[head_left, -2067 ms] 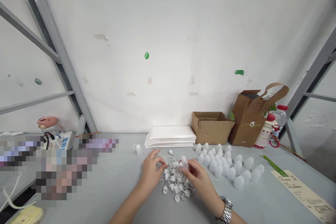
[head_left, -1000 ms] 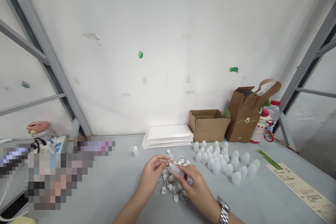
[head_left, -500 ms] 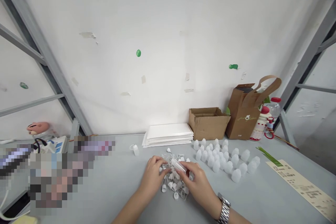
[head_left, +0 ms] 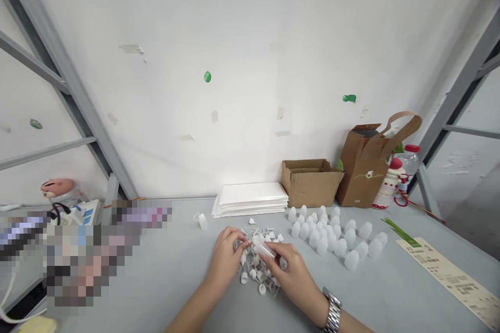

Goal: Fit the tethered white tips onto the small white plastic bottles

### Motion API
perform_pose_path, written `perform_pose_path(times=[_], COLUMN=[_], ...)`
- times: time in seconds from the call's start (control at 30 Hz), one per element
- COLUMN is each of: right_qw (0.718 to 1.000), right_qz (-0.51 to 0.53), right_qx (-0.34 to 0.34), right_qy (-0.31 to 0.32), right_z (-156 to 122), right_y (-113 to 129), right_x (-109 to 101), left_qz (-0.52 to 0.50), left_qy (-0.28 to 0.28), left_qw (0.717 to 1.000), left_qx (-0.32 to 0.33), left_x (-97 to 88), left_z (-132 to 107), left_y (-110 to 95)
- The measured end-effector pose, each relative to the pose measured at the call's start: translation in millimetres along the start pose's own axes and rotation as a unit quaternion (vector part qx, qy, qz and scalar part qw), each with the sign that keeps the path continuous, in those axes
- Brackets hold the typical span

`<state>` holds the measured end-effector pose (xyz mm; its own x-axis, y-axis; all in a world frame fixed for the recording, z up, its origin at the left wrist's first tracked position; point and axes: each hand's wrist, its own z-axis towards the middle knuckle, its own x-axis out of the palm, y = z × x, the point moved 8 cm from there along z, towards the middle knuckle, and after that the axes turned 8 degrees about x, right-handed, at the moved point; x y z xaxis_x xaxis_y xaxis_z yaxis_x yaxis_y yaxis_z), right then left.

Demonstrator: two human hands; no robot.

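In my right hand (head_left: 291,268) a small translucent plastic bottle (head_left: 264,250) lies tilted, gripped between thumb and fingers. Its upper end points toward my left hand (head_left: 228,255), whose thumb and fingertips are pressed together just left of it. Whatever that left pinch holds is hidden or too small to make out. Under and between both hands spreads a pile of white caps with loops (head_left: 261,274). One loose white cap piece (head_left: 252,221) lies behind the pile. Farther left stands a small white bottle with a loop (head_left: 202,221).
Several frosted, rounded plastic pieces (head_left: 331,239) stand right of the pile. Behind are stacked white envelopes (head_left: 252,199), an open cardboard box (head_left: 311,190) and a brown paper bag (head_left: 361,174). A printed paper strip (head_left: 449,276) lies at right; a power strip (head_left: 90,213) at left.
My left hand has drawn slightly up and left, and its fingers have curled in more. My right hand keeps hold of the bottle, almost unmoved.
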<state>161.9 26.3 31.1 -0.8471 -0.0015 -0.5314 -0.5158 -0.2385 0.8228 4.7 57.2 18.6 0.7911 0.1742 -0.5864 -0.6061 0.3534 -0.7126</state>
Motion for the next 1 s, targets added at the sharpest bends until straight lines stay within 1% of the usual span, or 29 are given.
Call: perform_pose_path(times=[0.13, 0.23, 0.3, 0.4, 0.5, 0.6, 0.7, 0.8, 0.87, 1.0], right_qw=[1.000, 1.000, 1.000, 0.999, 0.999, 0.999, 0.996, 0.993, 0.992, 0.993], right_qz=[-0.007, -0.014, -0.017, -0.023, -0.027, -0.039, -0.058, -0.068, -0.068, -0.067], right_qx=[0.007, 0.014, 0.018, 0.025, 0.023, -0.019, -0.069, -0.098, -0.102, -0.080], right_qy=[0.005, 0.008, 0.003, -0.004, -0.010, -0.021, -0.015, -0.010, -0.020, -0.048], right_z=[-0.1, -0.4, -0.1, 1.1, 1.4, -1.6, -7.0, -11.0, -11.5, -7.7], right_y=[-0.5, -1.2, -1.8, -3.8, -4.5, 2.6, 12.7, 18.7, 19.1, 13.0], right_x=[1.0, 1.4, 0.6, -0.7, -2.1, -3.2, 0.0, 3.1, 2.1, -3.0], left_qz=[-0.036, -0.071, -0.107, -0.190, -0.270, -0.325, -0.367, -0.399, -0.414, -0.429], left_qy=[-0.026, -0.058, -0.078, -0.090, -0.079, -0.058, -0.038, -0.023, -0.022, -0.018], left_qw=[0.999, 0.995, 0.989, 0.972, 0.947, 0.926, 0.910, 0.898, 0.891, 0.884], left_qx=[-0.032, -0.046, -0.062, -0.107, -0.152, -0.181, -0.187, -0.181, -0.184, -0.185], left_x=[-6.3, -11.0, -13.1, -11.2, -5.4, 2.3, 10.6, 16.2, 16.7, 13.4], left_z=[1.6, 1.3, 0.4, -1.0, -1.7, -2.9, -4.6, -6.2, -7.4, -8.6], left_y=[1.1, 3.8, 8.4, 17.8, 21.5, 17.6, 10.0, 3.5, 2.0, -0.8])
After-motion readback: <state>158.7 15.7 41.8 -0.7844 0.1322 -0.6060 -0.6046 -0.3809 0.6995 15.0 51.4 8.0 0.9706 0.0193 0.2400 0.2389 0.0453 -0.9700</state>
